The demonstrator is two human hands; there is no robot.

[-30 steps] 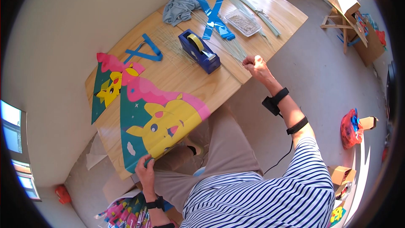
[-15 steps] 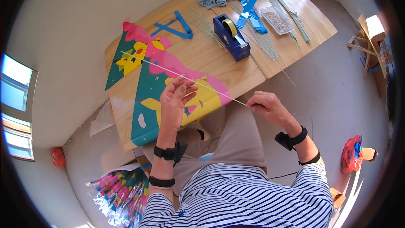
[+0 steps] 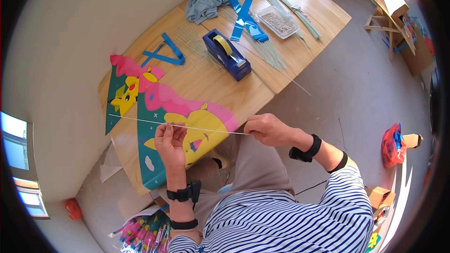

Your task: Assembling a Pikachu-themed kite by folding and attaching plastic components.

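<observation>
A thin white rod (image 3: pixel 213 130) runs almost level in front of me, above the printed sheets. My right hand (image 3: pixel 269 130) is closed round its right end. My left hand (image 3: pixel 171 144), palm up, pinches it nearer the middle between thumb and curled fingers; its far left end sticks out free. Beneath lies a large triangular sheet (image 3: pixel 152 143) in teal, pink and yellow with a cartoon face, its near edge reaching the table edge. A smaller sheet of the same print (image 3: pixel 123 94) lies to its left, partly folded or overlapping.
On the wooden table (image 3: pixel 253 91) stand a dark blue tape dispenser (image 3: pixel 227 56), blue strips (image 3: pixel 164 49), a grey cloth (image 3: pixel 205 4), a clear tub of small pieces (image 3: pixel 278 22) and thin rods (image 3: pixel 269 54). Wrapped bundles (image 3: pixel 145 234) sit lower left; a red bag (image 3: pixel 393 147) lies right.
The view has shifted, so the table sits further left. The rod has turned closer to level, and my left hand's fingers have closed more on it. My right hand keeps its end.
</observation>
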